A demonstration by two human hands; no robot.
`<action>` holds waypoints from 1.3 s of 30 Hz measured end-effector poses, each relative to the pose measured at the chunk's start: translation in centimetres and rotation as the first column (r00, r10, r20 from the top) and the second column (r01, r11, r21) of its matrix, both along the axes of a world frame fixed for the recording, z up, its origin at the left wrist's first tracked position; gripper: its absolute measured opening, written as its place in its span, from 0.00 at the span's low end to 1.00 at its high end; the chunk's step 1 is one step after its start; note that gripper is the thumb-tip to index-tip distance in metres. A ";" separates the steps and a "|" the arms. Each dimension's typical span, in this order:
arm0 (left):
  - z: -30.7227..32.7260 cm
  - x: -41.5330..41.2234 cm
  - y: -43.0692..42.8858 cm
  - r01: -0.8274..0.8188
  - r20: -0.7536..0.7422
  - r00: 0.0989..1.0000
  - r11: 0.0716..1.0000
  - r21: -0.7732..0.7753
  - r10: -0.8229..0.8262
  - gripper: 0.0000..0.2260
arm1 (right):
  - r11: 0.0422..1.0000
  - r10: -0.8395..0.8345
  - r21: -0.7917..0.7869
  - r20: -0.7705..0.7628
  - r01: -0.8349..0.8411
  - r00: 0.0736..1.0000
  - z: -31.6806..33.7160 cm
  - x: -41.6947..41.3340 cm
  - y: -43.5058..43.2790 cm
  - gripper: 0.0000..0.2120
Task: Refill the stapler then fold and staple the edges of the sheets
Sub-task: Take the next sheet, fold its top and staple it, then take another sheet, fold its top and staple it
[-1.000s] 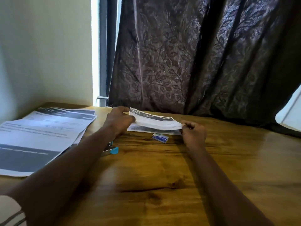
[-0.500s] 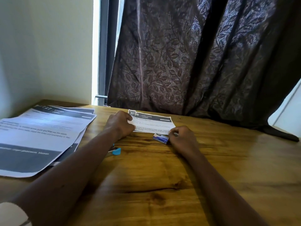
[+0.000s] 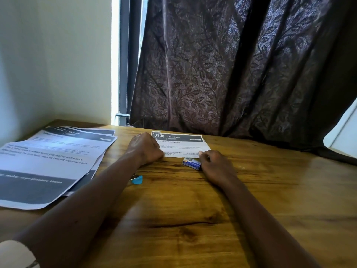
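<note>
Head view: one frame, looking down along both forearms at a wooden table [image 3: 193,209].
Hidden, stapler [image 3: 137,179]: only a blue tip and a sliver of metal show from behind the left forearm. The body is covered, so its long axis cannot be judged; the visible tip faces right.
Hidden, left hand [image 3: 144,149]: curled like a fist with the knuckles up, set on the near left corner of the folded sheet [image 3: 179,145]. The fingertips are under the hand, so I cannot tell whether it pinches the paper or only presses it.
Hidden, right hand [image 3: 214,163]: fingers bent, with one fingertip on the sheet's near right corner. Pinch or press cannot be told.
Cut off: the stack of sheets [image 3: 48,161] runs out of view at the left edge.
Hard to read: the body print on the folded sheet is blurred. The header reads "3108 LIVING ROOM".
Folded sheet, place: flat on the table's far middle, between the hands and just before the curtain [image 3: 231,74].
Folded sheet, axis: long axis runs left to right. The dark header band is at the far side and the print is upright to the person.
Staple box [image 3: 191,163]: just near of the sheet, against the right hand, long axis left to right and slightly slanted.
</note>
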State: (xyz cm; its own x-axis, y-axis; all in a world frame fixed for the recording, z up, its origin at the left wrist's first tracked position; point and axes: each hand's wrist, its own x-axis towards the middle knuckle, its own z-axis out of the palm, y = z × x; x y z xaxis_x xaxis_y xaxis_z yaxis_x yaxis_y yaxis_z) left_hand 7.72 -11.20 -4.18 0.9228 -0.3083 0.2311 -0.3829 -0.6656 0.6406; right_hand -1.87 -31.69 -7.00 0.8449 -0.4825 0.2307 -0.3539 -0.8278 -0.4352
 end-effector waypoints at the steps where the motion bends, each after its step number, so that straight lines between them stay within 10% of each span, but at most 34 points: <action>1: 0.0 0.0 0.1 0.001 -0.002 1.000 1.000 0.008 -0.001 0.12 | 1.000 0.003 -0.001 -0.009 -0.003 1.000 -0.1 0.1 -0.1 0.25; 16: 3.7 -2.6 5.5 0.149 0.118 0.984 0.982 -0.113 -0.136 0.12 | 0.910 0.415 -0.107 0.270 -0.401 0.869 1.2 -1.8 6.9 0.28; 24: 0.9 -1.7 20.6 -0.277 0.333 0.925 0.927 0.252 0.185 0.23 | 0.758 0.652 -0.098 0.144 -0.645 0.745 2.1 -2.4 15.1 0.20; 28: 0.0 -0.7 23.4 -0.391 0.216 0.916 0.873 0.293 0.338 0.24 | 0.816 0.552 -0.194 -0.017 -0.545 0.833 3.7 0.5 19.2 0.20; 39: -0.7 -0.1 24.6 -0.370 0.129 0.929 0.857 0.358 0.347 0.29 | 0.947 0.300 0.135 -0.052 -0.291 0.952 2.5 7.9 25.2 0.22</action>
